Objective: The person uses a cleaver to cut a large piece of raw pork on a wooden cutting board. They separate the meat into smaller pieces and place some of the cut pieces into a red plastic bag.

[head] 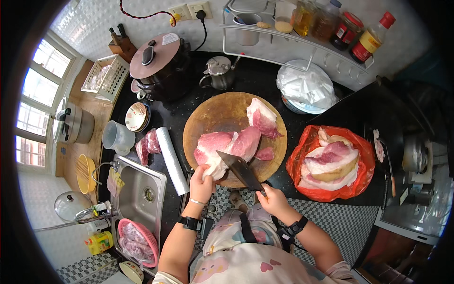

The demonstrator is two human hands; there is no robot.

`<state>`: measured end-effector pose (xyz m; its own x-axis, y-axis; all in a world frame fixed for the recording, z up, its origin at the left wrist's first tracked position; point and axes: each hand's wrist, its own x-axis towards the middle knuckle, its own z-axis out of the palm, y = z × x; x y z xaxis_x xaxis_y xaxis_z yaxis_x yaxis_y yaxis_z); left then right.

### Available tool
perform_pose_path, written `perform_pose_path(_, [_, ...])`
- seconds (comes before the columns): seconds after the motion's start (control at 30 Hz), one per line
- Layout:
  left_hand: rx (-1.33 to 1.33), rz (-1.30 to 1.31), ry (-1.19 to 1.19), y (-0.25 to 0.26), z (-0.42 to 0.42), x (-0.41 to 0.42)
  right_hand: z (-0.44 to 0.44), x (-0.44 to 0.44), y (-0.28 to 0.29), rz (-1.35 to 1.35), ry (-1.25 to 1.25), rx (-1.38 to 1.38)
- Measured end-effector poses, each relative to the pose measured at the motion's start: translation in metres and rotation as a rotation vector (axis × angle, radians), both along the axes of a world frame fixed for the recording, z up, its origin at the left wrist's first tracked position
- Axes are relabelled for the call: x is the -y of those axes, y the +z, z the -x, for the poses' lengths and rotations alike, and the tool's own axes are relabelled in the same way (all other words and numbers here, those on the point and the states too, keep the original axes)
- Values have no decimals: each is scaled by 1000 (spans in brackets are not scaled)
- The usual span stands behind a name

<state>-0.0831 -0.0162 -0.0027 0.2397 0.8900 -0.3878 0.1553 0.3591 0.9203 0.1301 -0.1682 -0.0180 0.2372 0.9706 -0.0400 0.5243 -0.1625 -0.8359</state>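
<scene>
A large piece of raw meat (pixel 227 143) lies on a round wooden chopping board (pixel 212 110). My left hand (pixel 203 184) pinches the pale, fatty flap at its near edge. The handle of a cleaver (pixel 241 170) is in my right hand (pixel 275 199), and the blade's tip touches or overlaps the flap beside my left fingers. Behind the large piece is a chunk of meat with white fat (pixel 262 117); a small scrap of meat (pixel 265 154) sits to its right. More fatty meat (pixel 333 165) rests in an open red plastic bag (pixel 296 163) right of the board.
Left of the board lie a foil-like roll (pixel 172 159) and more raw meat (pixel 149 143), near a plastic jug (pixel 118 136) and a steel sink (pixel 136 202). An electric pressure cooker (pixel 166 71) and a metal pot (pixel 218 74) stand behind. A covered bowl (pixel 306 87) is at the back right.
</scene>
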Motion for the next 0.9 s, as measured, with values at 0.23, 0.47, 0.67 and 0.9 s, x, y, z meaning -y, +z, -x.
perform_pose_path(0.23, [-71,-30,-76,-6,-4,10,0,-23,14,21,89,123])
perform_pose_path(0.47, [-145,-68,-120,-12,2,20,15,-80,23,-32,91,-61])
perform_pose_path(0.67, [-383,-173,-16,-12,-2,9,-3,-69,25,-125,32,-87])
perform_pose_path(0.9, [-641,-226,251,8,-71,-2,-39,-34,30,-125,4,-16])
